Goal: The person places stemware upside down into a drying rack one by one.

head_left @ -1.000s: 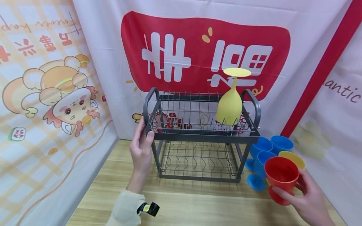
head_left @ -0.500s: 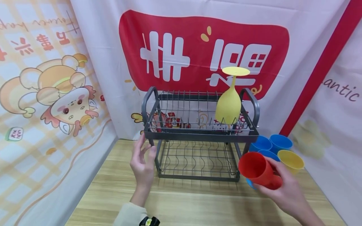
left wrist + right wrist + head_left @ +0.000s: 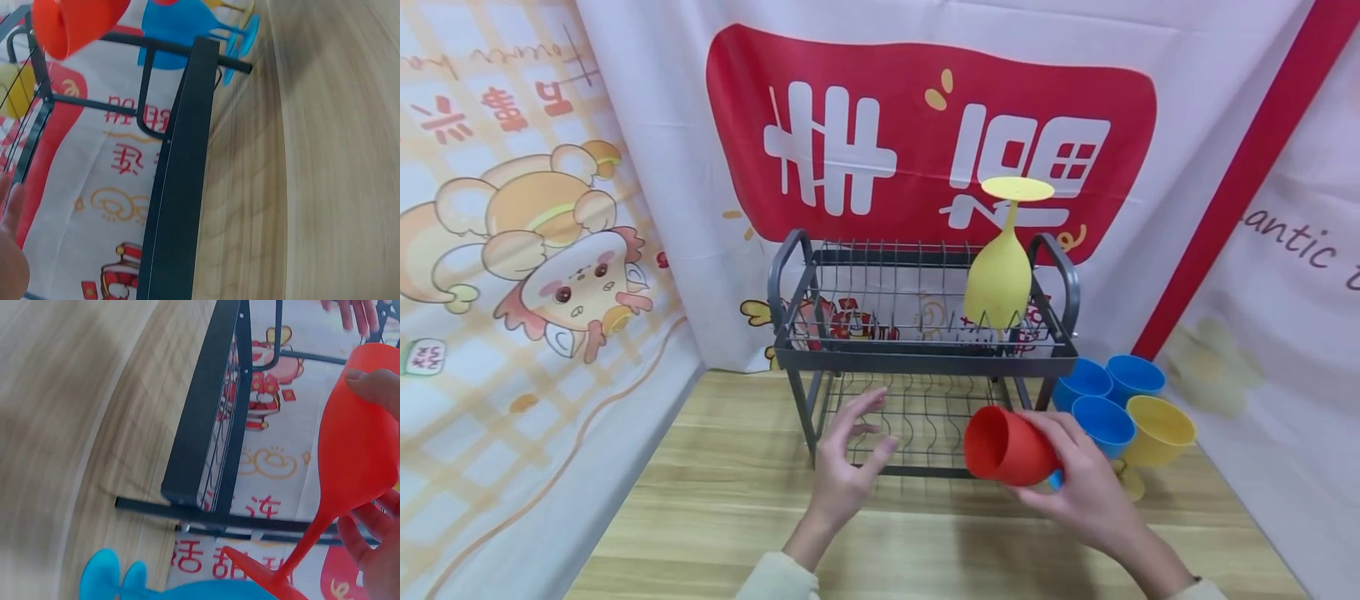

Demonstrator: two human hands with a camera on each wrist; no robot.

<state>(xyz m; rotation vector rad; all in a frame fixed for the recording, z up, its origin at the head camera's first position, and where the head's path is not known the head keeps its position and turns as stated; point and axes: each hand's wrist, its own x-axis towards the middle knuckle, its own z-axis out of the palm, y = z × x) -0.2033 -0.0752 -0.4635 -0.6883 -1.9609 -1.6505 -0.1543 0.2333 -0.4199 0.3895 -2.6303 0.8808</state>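
Two-tier rack (image 3: 925,362) on surface (image 3: 917,533), before backdrop cloth (image 3: 681,208). Upper tier (image 3: 850,342), right end: inverted goblet (image 3: 998,283). Right of rack, on surface: four goblets (image 3: 1103,429), grouped two behind two. Before rack, right part: tilted goblet (image 3: 1028,450) in right hand (image 3: 1088,483), left of group. Left hand (image 3: 842,473) before lower tier (image 3: 928,472), left of tilted goblet, apart. Side cloth (image 3: 565,450) left of surface.

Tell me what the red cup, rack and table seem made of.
Red cup: probably plastic, smooth and fairly matt, its colour even and opaque.
Rack: likely coated metal, satin dark grey, slim yet rigid-looking.
Table: wood or laminate, smooth-looking; pale grain shows.
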